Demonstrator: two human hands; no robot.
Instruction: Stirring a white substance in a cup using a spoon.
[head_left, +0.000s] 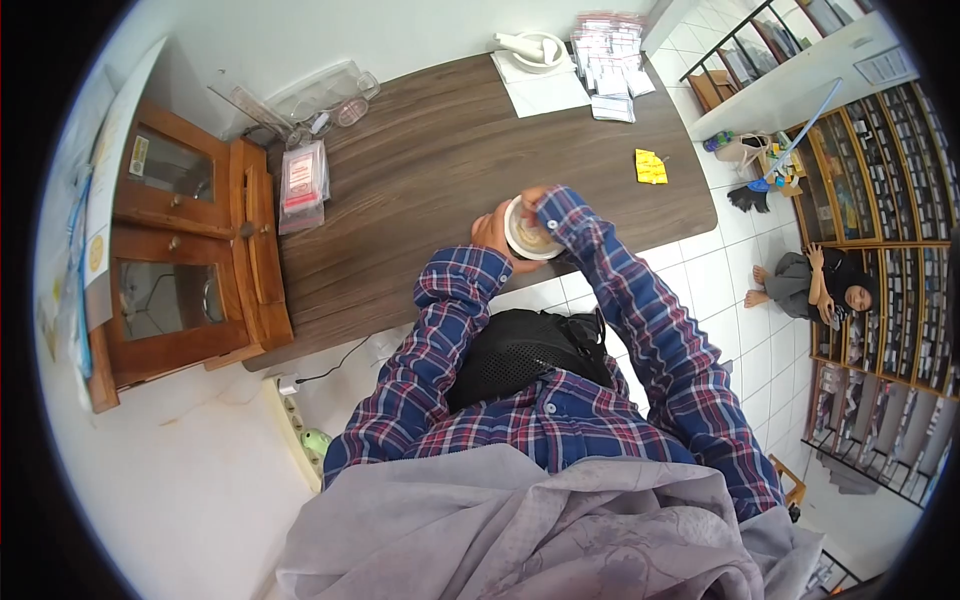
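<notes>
A white-rimmed round bowl (511, 227), perhaps a mortar, is at the table's near edge, in front of my body. My left hand (491, 231) wraps around its left side and underneath, holding it. Over the opening, my right hand (533, 201) reaches in from above with bent fingers. Its fingertips are partly covered by the cuff and rim, so I cannot tell whether they grip anything. Pale yellowish matter (534, 237) shows in the bottom of the bowl. To the right lies a torn yellow packet (651, 166) on the wood-grain table (420, 165).
A white mortar with a pestle (532, 51) rests on white paper (551, 95). Beside it are many small plastic packets (611, 56). Glassware (330, 97), bagged papers (302, 180) and a wooden cabinet (187, 255) line the left. A person (817, 281) sits by the shelves.
</notes>
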